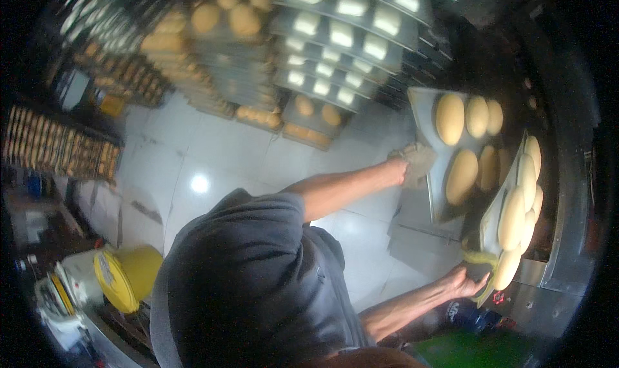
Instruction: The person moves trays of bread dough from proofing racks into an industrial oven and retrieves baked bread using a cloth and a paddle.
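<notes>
My left hand (398, 170) is closed round a grey-brown folded cloth (418, 163), which presses against the near edge of a metal baking tray (425, 113). Several pale golden oval loaves (462, 176) lie on that tray. My right hand (463, 283) grips a dark pad with a yellow-green edge (480, 259) at the near end of a second tray (492, 229). This tray is tilted and carries several more oval loaves (512, 218). The cloth and the pad hide most of my fingertips.
Tall racks with trays of white dough pieces (342, 32) and baked bread (245, 19) stand ahead. Another bread rack (58, 145) is on the left. A yellow bucket (129, 278) stands lower left. A dark metal oven frame (570, 226) borders the right, above light floor tiles (225, 155).
</notes>
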Available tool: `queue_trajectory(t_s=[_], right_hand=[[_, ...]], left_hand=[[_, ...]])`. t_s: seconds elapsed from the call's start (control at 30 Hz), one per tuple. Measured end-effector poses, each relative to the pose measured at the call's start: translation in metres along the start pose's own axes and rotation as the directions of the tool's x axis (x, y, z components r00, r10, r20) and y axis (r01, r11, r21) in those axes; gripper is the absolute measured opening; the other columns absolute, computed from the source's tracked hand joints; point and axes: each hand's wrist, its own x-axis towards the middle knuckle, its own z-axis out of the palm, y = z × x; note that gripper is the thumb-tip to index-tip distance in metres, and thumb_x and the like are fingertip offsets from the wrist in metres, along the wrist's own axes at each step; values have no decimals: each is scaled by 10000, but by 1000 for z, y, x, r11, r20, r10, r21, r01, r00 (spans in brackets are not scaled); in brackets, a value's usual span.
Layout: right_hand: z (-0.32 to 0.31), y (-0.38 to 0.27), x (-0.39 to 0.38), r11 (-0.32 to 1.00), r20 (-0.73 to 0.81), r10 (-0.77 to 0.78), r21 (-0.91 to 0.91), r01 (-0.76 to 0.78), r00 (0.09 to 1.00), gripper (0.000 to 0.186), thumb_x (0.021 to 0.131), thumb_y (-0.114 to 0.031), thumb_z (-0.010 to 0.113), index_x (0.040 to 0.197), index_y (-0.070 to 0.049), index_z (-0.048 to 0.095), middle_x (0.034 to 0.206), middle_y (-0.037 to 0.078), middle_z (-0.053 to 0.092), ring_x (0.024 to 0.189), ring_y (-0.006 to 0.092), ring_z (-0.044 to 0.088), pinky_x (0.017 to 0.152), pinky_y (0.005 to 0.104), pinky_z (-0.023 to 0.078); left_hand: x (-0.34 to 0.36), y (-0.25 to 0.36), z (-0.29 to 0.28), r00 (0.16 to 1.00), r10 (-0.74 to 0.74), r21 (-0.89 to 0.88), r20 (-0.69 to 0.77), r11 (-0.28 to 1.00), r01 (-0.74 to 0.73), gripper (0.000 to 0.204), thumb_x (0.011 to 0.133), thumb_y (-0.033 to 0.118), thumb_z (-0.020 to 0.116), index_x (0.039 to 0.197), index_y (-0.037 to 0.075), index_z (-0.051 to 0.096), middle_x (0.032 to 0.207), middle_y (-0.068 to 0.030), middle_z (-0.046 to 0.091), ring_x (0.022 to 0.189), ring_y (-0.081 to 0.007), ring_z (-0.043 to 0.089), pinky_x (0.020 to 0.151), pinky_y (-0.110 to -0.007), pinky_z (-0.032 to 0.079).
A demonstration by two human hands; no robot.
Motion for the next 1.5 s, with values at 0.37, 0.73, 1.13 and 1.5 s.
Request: queue_trajectory(t_s=[0.37,0.73,1.13,1.5], right_hand=[[-39,-74,-141,978,-36,197,-58,-199,980,397,837,-86,619,1198,56,536,1273,190,537,1173,316,509,1055,489,374],[-65,-85,-288,967,280,234,32,-253,931,349,860,-73,605,1172,70,541,1235,190,565,1151,299,526,1049,447,397],[-36,-79,-362,955,296,285,-11,-295,912,344,864,-91,591,1173,57,552,1213,173,589,1124,286,554,1030,454,413],[-18,-70,-358,975,135,217,-77,-208,967,393,855,-101,615,1203,59,527,1235,185,566,1145,292,538,1049,441,404]], left_hand=[[-127,208,-314,889,-224,41,399,973,227,324,734,290,592,923,28,570,841,-145,618,772,-269,635,664,-382,520],[-308,236,-532,735,-500,275,458,866,418,416,679,299,666,1031,106,558,893,-161,645,855,-372,630,720,-463,507],[-396,196,-668,763,-647,541,14,647,538,338,704,270,667,932,42,566,906,-179,632,829,-366,626,685,-464,510],[-290,101,-652,798,-541,518,-266,618,592,341,754,297,668,965,37,602,993,-170,626,935,-317,606,769,-428,491]])
